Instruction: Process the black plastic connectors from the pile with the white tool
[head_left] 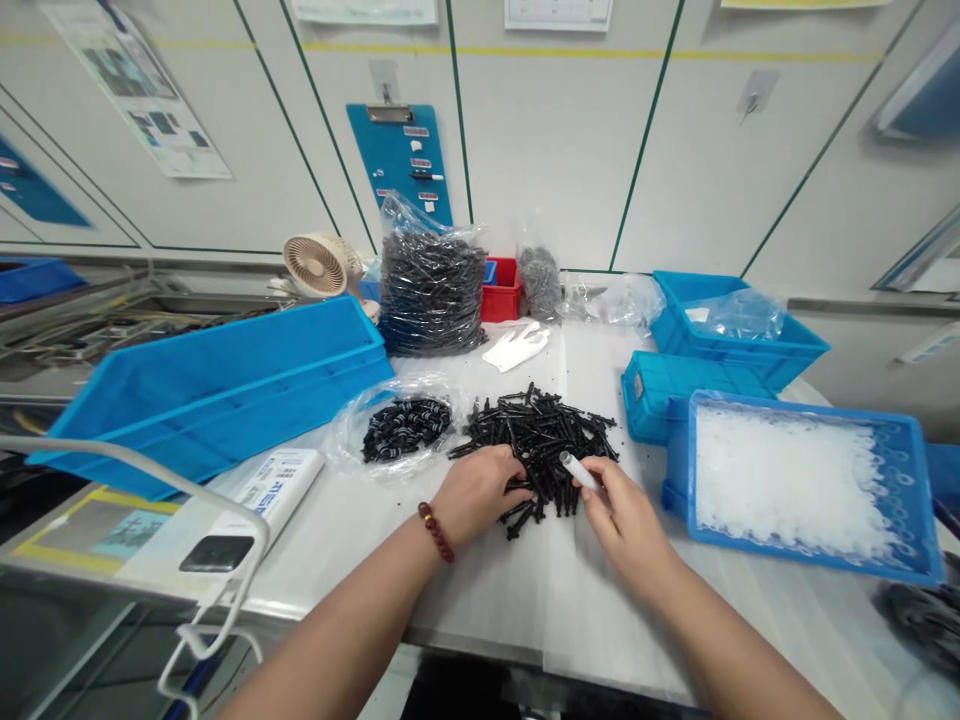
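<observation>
A loose pile of thin black plastic parts (551,425) lies on the white-covered table in front of me. At the near left edge of it is my left hand (484,490), with its thumb and fingers curled in against the parts. What sits between those fingertips is hidden. My right hand (619,510) grips a white cylindrical tube (580,470) with a dark end, held tilted over the pile's right side. Left of the pile, an open clear plastic bag (349,440) contains small black ring-like pieces (405,428).
A blue bin (926,500) of clear-white small parts (787,480) stands at right, by other blue bins (750,352). A long blue tray (240,385) leans at left near a white cable (150,452). Behind are a full bag (433,290), a white glove (517,347) and a fan (319,265).
</observation>
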